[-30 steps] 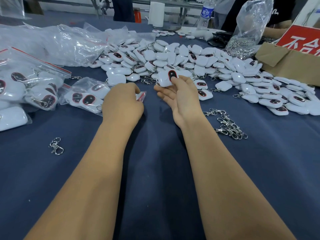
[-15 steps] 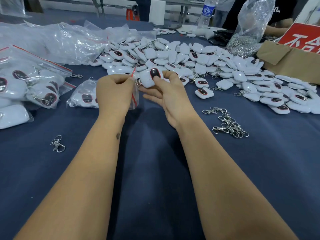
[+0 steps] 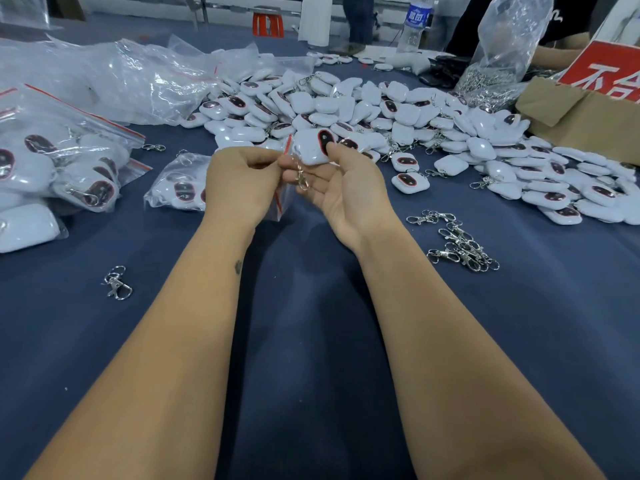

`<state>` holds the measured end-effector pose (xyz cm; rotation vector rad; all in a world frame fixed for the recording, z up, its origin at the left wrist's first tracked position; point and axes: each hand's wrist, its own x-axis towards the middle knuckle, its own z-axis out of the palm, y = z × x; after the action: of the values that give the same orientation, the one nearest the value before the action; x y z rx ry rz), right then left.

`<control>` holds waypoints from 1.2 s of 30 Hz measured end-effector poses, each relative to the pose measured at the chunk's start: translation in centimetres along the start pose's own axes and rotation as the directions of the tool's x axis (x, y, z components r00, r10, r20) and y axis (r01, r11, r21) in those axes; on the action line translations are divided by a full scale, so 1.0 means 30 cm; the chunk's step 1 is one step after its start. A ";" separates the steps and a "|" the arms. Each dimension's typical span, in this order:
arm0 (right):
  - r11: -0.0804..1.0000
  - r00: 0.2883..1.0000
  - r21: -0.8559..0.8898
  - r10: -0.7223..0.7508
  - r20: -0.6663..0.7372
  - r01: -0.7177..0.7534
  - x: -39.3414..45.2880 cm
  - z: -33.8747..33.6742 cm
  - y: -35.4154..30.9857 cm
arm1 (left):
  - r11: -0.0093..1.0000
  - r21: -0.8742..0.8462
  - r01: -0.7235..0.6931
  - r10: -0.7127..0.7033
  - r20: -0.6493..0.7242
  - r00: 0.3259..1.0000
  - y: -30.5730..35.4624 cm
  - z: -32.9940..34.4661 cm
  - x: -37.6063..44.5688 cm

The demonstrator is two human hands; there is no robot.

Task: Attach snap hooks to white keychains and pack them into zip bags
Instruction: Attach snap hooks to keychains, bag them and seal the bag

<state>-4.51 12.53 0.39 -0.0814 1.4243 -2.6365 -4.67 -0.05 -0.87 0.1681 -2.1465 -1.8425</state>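
My right hand [image 3: 341,187] pinches a white keychain [image 3: 311,148] with a dark, red-rimmed oval; a silver snap hook [image 3: 300,176] hangs from it over my palm. My left hand [image 3: 239,181] pinches the red-striped mouth of a small clear zip bag [image 3: 280,199], which hangs between my hands just left of the keychain. Behind them lies a big heap of white keychains [image 3: 398,109]. Loose snap hooks [image 3: 457,240] lie right of my right forearm, and one more snap hook [image 3: 117,282] lies to the left.
Filled zip bags [image 3: 59,161] are stacked at the left, with one small filled bag [image 3: 176,188] beside my left hand. Crumpled clear plastic [image 3: 114,74] lies at the back left. A cardboard box [image 3: 585,123] and a bag of hooks [image 3: 498,60] stand at the back right.
Both hands have come nearer to me and lifted off the table. The keychain has moved left to the bag's mouth, and its snap hook now dangles in view.
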 end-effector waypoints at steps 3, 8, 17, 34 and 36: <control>0.998 0.999 -0.055 0.007 -0.032 -0.009 0.000 0.002 -0.002 | 1.000 -0.019 0.020 -0.019 0.012 1.000 0.014 0.003 -0.003; 0.974 0.994 -0.227 -0.020 -0.103 -0.004 0.006 -0.001 0.004 | 0.989 0.110 -0.097 0.106 -0.081 0.991 0.034 0.010 -0.032; 0.601 0.976 -0.774 -0.193 0.105 0.202 -0.005 -0.001 0.035 | 0.860 0.353 -0.367 0.412 -0.059 0.909 0.037 0.031 -0.064; 0.319 0.949 -0.912 -0.261 0.178 0.258 0.004 0.023 0.065 | 0.832 0.420 -0.363 0.466 -0.173 0.867 0.040 0.020 -0.064; 0.299 0.969 -0.924 -0.128 0.210 0.239 0.004 0.031 0.066 | 0.830 0.412 -0.376 0.469 -0.152 0.870 0.036 0.024 -0.067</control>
<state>-4.32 10.67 -0.74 -0.5131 2.8419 -1.4062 -2.88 1.39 -0.22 -0.0060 -2.1151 -1.0955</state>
